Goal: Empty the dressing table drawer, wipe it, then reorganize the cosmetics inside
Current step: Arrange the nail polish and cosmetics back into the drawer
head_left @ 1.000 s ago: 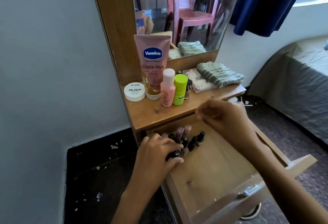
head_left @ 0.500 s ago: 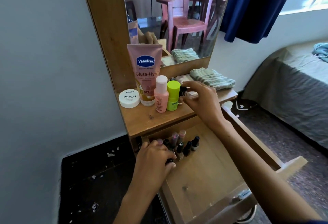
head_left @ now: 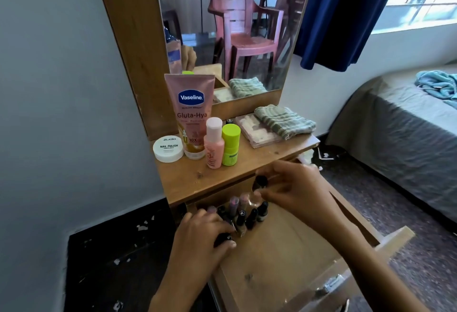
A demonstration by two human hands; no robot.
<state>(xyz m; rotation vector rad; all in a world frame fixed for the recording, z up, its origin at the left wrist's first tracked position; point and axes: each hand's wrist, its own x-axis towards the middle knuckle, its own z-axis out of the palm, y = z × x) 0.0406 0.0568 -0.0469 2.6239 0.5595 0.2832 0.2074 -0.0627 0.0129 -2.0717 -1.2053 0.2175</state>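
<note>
Right hand (head_left: 294, 188) pinching small black-capped bottle (head_left: 259, 184) over far end of open drawer (head_left: 284, 257). Left hand (head_left: 205, 235) closed on dark bottle (head_left: 223, 238) at near-left of nail polish cluster (head_left: 243, 213).

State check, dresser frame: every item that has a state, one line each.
drawer: pulled open, mostly bare
nail polish bottles: upright, clustered at drawer's back left
left hand: gripping a dark bottle
right hand: holding a small black-capped bottle above the drawer
Vaseline tube: standing on its cap
pink bottle: capped, upright
green bottle: capped, upright
white jar: lid on
cloth: folded, on palette
</note>
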